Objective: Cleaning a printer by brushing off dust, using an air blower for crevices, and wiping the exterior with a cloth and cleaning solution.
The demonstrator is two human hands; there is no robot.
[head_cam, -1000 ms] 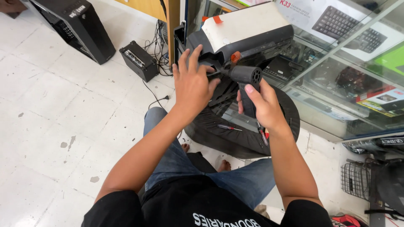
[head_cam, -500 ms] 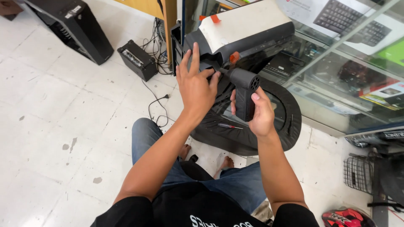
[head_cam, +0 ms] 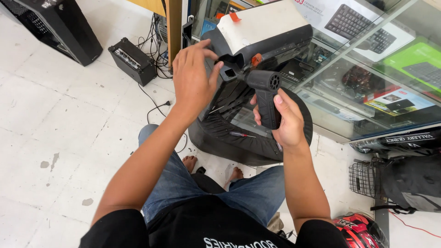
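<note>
Head view, looking down past our knees: our right hand has its grip wrapped tight around the ribbed handle of a black pistol-shaped electric blower, thumb lying up along the handle's side. The blower is upright, its round body level with a vented rear end turned toward us and its nozzle pointing left into the opening of a black and white machine that rests tilted across a round black padded stool.

Our left hand is raised at that same opening, fingers curled narrow, with thumb and forefinger pinched close at the blower's nozzle tip and the edge of the machine's housing; we cannot tell whether they actually clamp anything. The two hands are near one another, with the blower body between them.

A small screwdriver with a red and clear handle lies on the stool's top, just below the blower handle. To the right stands a glass display case holding boxed keyboards. On the white tiled floor to the left sit a small black amplifier and a black computer tower. A red and black helmet lies at the lower right.
</note>
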